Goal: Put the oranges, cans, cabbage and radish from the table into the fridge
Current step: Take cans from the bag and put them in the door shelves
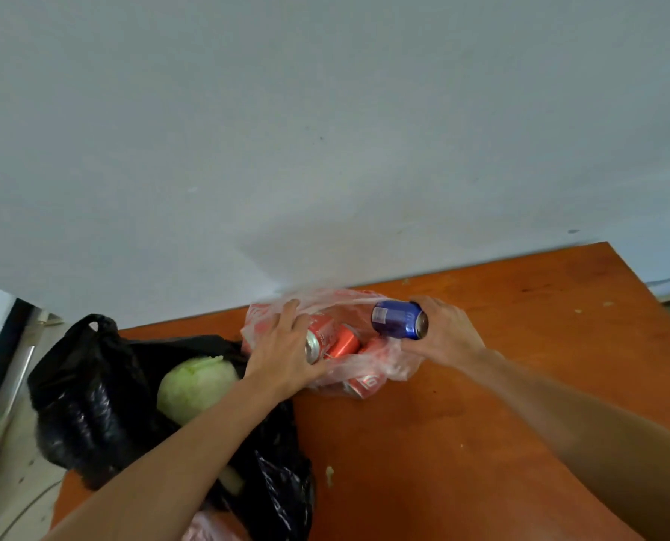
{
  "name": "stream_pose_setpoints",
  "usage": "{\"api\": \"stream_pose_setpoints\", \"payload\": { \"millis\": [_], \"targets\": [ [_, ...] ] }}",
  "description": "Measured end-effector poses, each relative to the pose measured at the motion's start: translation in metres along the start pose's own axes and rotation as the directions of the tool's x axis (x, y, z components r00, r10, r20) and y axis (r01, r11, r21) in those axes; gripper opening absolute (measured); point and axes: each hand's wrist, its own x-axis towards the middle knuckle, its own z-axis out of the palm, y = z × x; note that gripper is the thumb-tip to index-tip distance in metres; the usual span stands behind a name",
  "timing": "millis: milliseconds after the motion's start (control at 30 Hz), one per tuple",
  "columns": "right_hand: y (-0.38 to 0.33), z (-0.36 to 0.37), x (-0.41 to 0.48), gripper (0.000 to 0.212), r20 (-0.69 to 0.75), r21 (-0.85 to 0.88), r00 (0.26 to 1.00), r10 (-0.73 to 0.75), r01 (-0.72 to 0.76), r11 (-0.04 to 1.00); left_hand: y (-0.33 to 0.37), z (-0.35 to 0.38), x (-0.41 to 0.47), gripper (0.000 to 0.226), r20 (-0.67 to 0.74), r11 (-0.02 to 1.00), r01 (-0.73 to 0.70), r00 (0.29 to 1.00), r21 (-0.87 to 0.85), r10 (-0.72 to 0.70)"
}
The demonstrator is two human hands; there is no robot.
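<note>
A thin red and white plastic bag (395, 365) lies on the orange-brown table (481, 443), with several red cans (343, 341) inside. My left hand (282, 345) grips one red can (317, 337) at the bag's mouth. My right hand (446, 329) holds a blue can (397, 319) on its side, just above the bag. A pale green cabbage (196, 384) sits in an open black plastic bag (87, 404) at the table's left end. A whitish piece, maybe the radish (233, 480), shows under my left forearm. No oranges are in sight.
A grey-white wall rises right behind the table. The table's left edge drops to a pale floor (25, 493) with dark objects and a cable. A pinkish bag (208, 529) peeks out at the bottom edge. Small crumbs dot the tabletop.
</note>
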Motion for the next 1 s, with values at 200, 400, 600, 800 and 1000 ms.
{"api": "stream_pose_setpoints", "payload": {
  "millis": [200,400,600,800,1000],
  "targets": [
    [0.011,-0.019,-0.042,0.073,-0.061,-0.001,0.996,0.058,-0.058,0.998,0.035,-0.015,-0.025,0.083,-0.172,0.957,-0.267,0.943,0.113,0.283],
    [0.030,-0.018,-0.090,0.078,0.098,-0.189,0.989,0.113,-0.093,0.978,0.078,0.007,-0.051,0.074,0.158,0.799,-0.361,0.932,0.480,0.326],
    [0.047,0.004,-0.134,0.083,0.266,-0.220,0.951,0.158,-0.099,0.970,0.094,0.052,-0.076,0.058,0.310,0.877,-0.360,0.914,0.319,0.262],
    [0.043,0.024,-0.160,0.086,0.253,-0.246,0.961,0.112,-0.048,0.968,0.096,0.077,-0.085,0.049,0.322,0.889,-0.371,0.904,0.268,0.280],
    [0.035,0.044,-0.168,0.076,0.098,-0.187,0.981,0.165,-0.145,0.972,0.084,0.100,-0.086,0.060,0.174,0.885,-0.387,0.920,0.259,0.352]
  ]
}}
